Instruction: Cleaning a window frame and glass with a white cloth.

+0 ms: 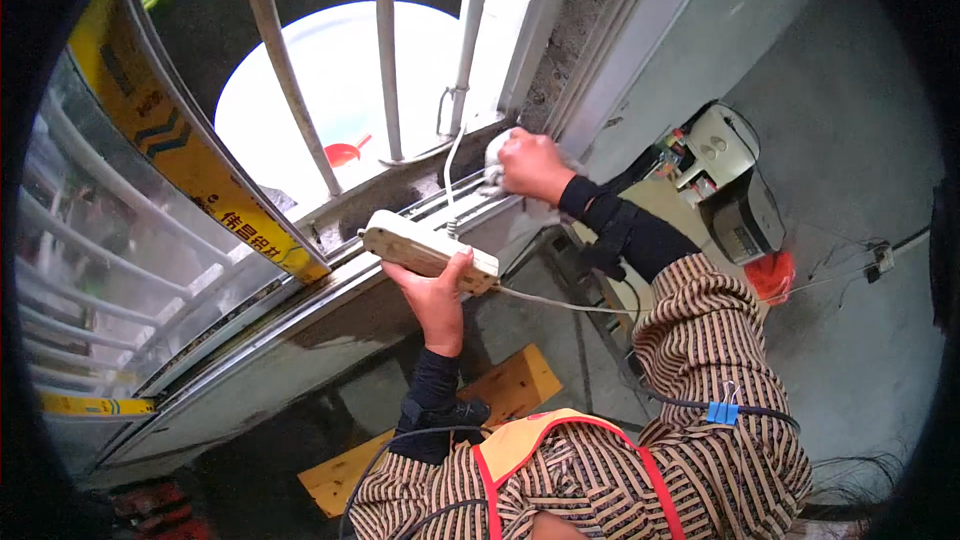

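Observation:
My left hand (435, 298) grips a dirty white power strip (420, 240) and holds it tilted over the inner edge of the windowsill. A plug (451, 227) sits at its upper side, and a white cable (450, 172) runs from there up toward the window bars. Another thin cord (562, 305) leaves the strip's right end. Farther right, my right hand (534, 161) is closed around a crumpled whitish cloth (495, 157) at the right end of the metal window track (469, 199). My fingers hide part of the cloth.
Metal bars (386, 52) stand beyond the sill, with a large white tub (300, 90) and a red scoop (343, 154) outside. A yellow-taped sash (202, 172) is at left. At right, appliances (742, 210) sit on a small table (664, 214). A wooden board (517, 382) lies below.

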`<action>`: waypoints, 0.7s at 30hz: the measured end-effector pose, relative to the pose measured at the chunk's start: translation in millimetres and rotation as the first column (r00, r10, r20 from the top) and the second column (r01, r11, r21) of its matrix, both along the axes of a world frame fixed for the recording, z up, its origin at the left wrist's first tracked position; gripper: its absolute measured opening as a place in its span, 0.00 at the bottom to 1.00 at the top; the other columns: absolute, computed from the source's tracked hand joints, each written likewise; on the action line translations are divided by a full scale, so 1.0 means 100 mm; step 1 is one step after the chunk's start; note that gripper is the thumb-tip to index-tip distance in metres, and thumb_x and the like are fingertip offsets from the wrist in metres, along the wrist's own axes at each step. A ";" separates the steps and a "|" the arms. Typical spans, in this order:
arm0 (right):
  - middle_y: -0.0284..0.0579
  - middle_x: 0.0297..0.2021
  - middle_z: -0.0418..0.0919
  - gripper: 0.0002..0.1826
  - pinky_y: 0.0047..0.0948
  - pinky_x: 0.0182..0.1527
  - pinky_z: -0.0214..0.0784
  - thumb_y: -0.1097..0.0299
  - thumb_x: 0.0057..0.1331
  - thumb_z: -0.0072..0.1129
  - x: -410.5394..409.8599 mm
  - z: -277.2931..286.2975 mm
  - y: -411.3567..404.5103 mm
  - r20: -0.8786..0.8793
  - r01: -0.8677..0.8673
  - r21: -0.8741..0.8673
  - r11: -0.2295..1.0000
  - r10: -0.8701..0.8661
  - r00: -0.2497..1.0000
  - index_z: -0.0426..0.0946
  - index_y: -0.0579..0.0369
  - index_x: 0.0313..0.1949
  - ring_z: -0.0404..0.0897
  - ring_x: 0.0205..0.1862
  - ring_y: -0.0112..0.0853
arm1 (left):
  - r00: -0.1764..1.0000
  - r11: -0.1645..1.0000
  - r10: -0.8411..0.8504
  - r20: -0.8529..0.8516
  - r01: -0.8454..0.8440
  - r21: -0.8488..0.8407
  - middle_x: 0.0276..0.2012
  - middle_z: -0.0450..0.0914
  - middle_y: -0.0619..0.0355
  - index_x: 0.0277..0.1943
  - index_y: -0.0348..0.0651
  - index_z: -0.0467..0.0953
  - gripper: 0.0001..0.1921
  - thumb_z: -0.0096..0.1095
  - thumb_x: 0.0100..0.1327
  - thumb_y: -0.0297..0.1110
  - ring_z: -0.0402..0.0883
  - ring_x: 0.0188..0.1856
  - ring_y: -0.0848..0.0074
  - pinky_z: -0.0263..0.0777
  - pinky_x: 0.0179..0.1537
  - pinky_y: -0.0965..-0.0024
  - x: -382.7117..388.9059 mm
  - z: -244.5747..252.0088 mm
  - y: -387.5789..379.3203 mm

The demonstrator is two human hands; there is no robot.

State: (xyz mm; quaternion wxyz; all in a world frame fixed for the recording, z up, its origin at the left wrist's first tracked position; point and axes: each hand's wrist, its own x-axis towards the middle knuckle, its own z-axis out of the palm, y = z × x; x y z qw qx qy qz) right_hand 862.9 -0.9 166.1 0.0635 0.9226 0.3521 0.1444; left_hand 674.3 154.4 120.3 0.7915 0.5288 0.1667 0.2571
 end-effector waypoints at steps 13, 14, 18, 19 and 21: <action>0.58 0.22 0.77 0.09 0.45 0.32 0.68 0.70 0.52 0.54 -0.13 0.00 0.42 -0.389 0.098 0.802 0.589 0.390 0.835 0.79 0.62 0.29 0.76 0.25 0.49 | 0.997 0.986 -0.067 0.031 0.070 -0.153 0.49 0.69 0.55 0.65 0.39 0.54 0.39 0.70 0.53 0.26 0.74 0.49 0.72 0.70 0.52 0.66 0.01 0.20 0.03; 0.56 0.24 0.78 0.08 0.44 0.32 0.67 0.70 0.53 0.53 -0.12 0.15 0.24 -0.330 0.056 0.683 0.729 0.240 0.913 0.78 0.61 0.28 0.76 0.26 0.49 | 0.999 0.991 -0.051 0.002 0.051 -0.121 0.49 0.69 0.55 0.64 0.38 0.55 0.38 0.70 0.53 0.26 0.74 0.50 0.71 0.69 0.54 0.66 0.02 0.16 0.04; 0.44 0.27 0.77 0.04 0.43 0.36 0.73 0.70 0.52 0.55 -0.24 0.71 -0.47 0.059 -0.030 0.219 0.975 0.017 0.998 0.76 0.55 0.26 0.76 0.39 0.42 | 0.996 0.987 -0.085 0.014 0.086 -0.136 0.51 0.68 0.54 0.63 0.38 0.55 0.39 0.73 0.51 0.27 0.73 0.51 0.70 0.67 0.57 0.65 0.06 0.11 -0.09; 0.44 0.27 0.77 0.04 0.43 0.36 0.73 0.70 0.52 0.55 -0.23 0.61 -0.54 0.053 -0.044 0.215 0.976 0.034 0.998 0.76 0.55 0.26 0.76 0.39 0.42 | 0.998 0.992 -0.065 0.011 0.066 -0.110 0.52 0.67 0.53 0.64 0.38 0.54 0.41 0.74 0.50 0.28 0.71 0.53 0.69 0.68 0.57 0.64 0.05 0.14 -0.09; 0.42 0.29 0.78 0.03 0.40 0.35 0.74 0.73 0.49 0.55 -0.16 0.26 -0.72 0.113 -0.123 -0.093 0.988 0.133 0.985 0.75 0.56 0.25 0.77 0.39 0.41 | 0.995 0.986 -0.101 0.016 0.102 -0.134 0.52 0.67 0.52 0.64 0.37 0.53 0.43 0.75 0.49 0.29 0.71 0.54 0.67 0.68 0.57 0.63 0.08 0.14 -0.17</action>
